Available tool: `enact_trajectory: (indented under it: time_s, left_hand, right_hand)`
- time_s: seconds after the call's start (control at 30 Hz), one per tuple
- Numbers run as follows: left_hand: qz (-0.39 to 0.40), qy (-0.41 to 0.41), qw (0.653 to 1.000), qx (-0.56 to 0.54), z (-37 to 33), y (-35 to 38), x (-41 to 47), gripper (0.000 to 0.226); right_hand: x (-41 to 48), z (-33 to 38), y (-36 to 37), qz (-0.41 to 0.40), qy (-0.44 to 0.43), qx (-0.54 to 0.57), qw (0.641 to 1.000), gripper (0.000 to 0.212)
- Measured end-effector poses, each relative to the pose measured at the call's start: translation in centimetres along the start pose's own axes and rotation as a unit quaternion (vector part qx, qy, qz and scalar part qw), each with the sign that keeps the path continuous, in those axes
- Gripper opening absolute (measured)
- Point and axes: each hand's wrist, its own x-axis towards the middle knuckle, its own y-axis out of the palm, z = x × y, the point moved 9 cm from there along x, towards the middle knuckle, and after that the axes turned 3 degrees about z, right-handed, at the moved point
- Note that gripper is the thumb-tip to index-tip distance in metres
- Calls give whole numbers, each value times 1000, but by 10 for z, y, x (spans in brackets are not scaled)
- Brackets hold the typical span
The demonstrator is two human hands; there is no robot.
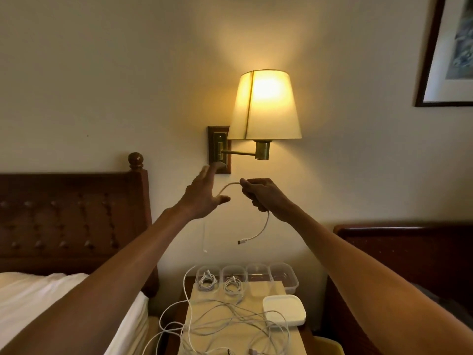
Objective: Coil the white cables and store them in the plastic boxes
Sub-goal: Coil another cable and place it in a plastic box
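Both my arms are raised in front of the wall. My right hand (258,194) is shut on a white cable (261,230); its plug end dangles below the fist. From the fist the cable arcs left to my left hand (203,194), whose fingers are spread with the cable running across the palm; a thin length hangs down below it. Far below, on the nightstand (271,289), a row of clear plastic boxes stands at the back. The left box (207,279) and the second box (233,280) each hold a coiled cable. The two right boxes (271,276) look empty. Several loose white cables (225,321) lie tangled in front.
A stack of white lids (284,309) lies at the nightstand's right. A lit wall lamp (265,106) hangs just above my hands. A bed with a wooden headboard (71,216) is on the left, dark furniture (404,252) on the right, a framed picture (448,52) top right.
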Motion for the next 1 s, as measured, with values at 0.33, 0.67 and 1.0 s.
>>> enact_trajectory:
  time_s: [0.33,0.67,1.0]
  left_hand:
    - [-127,-2,991,-28,17,-32,1,22]
    - [108,-114,988,14,42,36,-14,22]
    - [325,20,945,39,-56,67,-33,37]
  right_hand:
    - [-15,-11,-7,27,49,30,998,39]
    - [-7,-8,2,9,90,452,887,27]
    - [8,-45,-3,-116,88,401,904,30]
